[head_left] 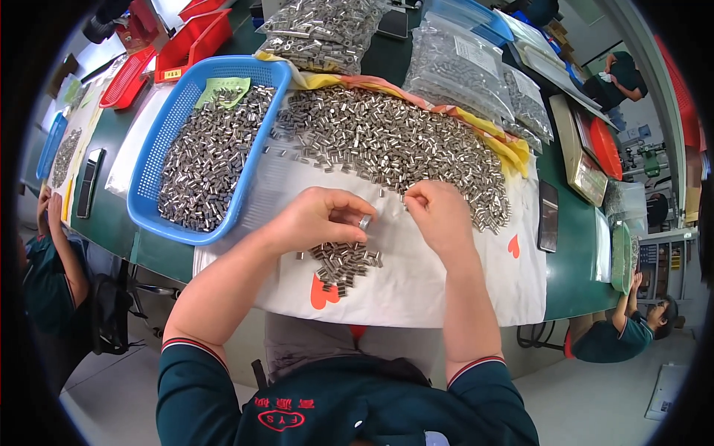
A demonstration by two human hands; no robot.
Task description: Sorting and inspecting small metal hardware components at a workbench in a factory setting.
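My left hand point(316, 215) is curled, with a short silvery metal sleeve point(364, 221) at its fingertips. It hovers over a small heap of metal sleeves point(342, 267) on the white cloth point(405, 282). To its right, my right hand point(442, 219) is pinched closed at the near edge of a big spread of sleeves point(394, 137). Whatever lies between its thumb and fingers is too small and hidden to make out. A blue perforated basket point(141, 189) on the left holds many more sleeves and a green slip point(223, 89).
Clear bags of metal parts point(320, 37) and more bags point(457, 67) stand behind the spread, along a yellow cloth edge point(513, 152). A phone point(547, 215) lies right on the green table point(573, 275). Red trays point(193, 44) are far left. Co-workers sit on both sides.
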